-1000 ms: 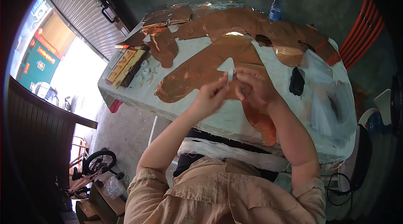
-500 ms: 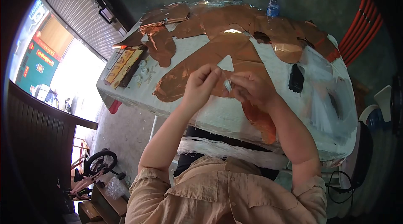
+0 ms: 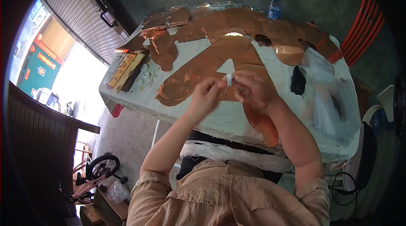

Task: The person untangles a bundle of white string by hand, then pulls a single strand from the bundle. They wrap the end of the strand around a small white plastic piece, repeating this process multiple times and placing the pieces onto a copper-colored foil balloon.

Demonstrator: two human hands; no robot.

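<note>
White bundle [image 3: 229,81] sits in right hand [image 3: 256,92], inside table [image 3: 203,117] edges.

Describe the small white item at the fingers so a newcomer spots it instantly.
On the white-covered table, find the large copper-coloured sheet across the middle. Over it, the right hand pinches a small white bundle, the left hand close beside. The bundle is narrow and sits at the fingertips, unlike the larger, flat white triangle just beyond.
</note>
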